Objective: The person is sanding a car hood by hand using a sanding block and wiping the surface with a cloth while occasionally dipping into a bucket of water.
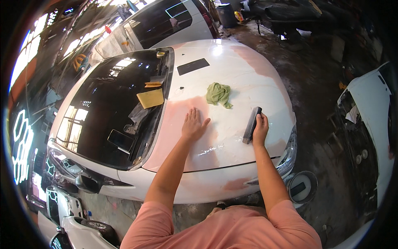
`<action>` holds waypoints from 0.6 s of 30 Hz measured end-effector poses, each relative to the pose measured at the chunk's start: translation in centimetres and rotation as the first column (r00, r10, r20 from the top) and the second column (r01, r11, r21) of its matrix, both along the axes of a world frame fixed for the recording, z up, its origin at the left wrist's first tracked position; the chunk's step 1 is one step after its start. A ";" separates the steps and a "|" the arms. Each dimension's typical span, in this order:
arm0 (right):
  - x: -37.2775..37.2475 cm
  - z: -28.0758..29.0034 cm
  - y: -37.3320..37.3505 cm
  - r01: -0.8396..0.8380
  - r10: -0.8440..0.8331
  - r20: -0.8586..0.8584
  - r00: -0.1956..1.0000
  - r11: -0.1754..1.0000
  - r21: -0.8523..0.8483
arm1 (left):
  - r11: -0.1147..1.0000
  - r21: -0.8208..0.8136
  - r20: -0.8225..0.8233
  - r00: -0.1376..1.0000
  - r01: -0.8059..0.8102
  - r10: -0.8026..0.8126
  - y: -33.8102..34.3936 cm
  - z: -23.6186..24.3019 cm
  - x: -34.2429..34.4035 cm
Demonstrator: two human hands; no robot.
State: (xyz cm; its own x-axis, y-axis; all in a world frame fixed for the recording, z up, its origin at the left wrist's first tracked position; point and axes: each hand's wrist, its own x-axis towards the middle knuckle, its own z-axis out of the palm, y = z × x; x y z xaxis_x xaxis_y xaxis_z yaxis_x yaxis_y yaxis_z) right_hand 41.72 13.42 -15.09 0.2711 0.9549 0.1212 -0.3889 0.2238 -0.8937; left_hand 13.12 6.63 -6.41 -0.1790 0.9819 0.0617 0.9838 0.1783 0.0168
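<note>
A white car hood (238, 83) with pinkish filler patches spreads out in front of me. My left hand (194, 125) lies flat on a pink patch (176, 112) near the windshield side, fingers stretched. In my right hand (260, 129) is a long dark sanding block (251, 124), gripped along its side and resting on the wet white paint. Beyond the hands a crumpled green cloth (219, 95) sits on the hood. Farther off lies a flat dark sheet, like sandpaper (193, 66).
On the windshield (103, 103) rest folded yellow sheets (150, 98), a phone (120, 139) and a tape roll (160, 54). A bucket (304, 186) of cloudy water, with a dark block inside, stands by the headlight. A detached white body panel (373, 91) is at the right.
</note>
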 end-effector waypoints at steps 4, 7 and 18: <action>0.1 -0.4 0.1 -0.002 0.002 0.001 1.000 1.000 -0.017 | 1.000 -0.002 -0.009 1.000 0.001 -0.001 -2.4 0.1 1.7; 0.3 -0.5 0.1 -0.006 0.006 0.016 1.000 1.000 -0.017 | 1.000 -0.024 -0.032 0.999 0.007 -0.008 -4.1 0.2 2.4; 0.3 0.7 -1.3 -0.012 0.013 0.015 1.000 0.998 -0.054 | 0.995 -0.025 0.013 0.995 -0.100 0.100 -5.3 0.2 3.3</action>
State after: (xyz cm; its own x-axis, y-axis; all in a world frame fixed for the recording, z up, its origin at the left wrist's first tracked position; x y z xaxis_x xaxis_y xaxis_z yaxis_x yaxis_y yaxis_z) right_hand 42.05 12.16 -14.44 0.2575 0.9635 0.0737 -0.3771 0.1704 -0.9104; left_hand 16.40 1.37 -6.24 -0.2768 0.9603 0.0348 0.9608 0.2760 0.0251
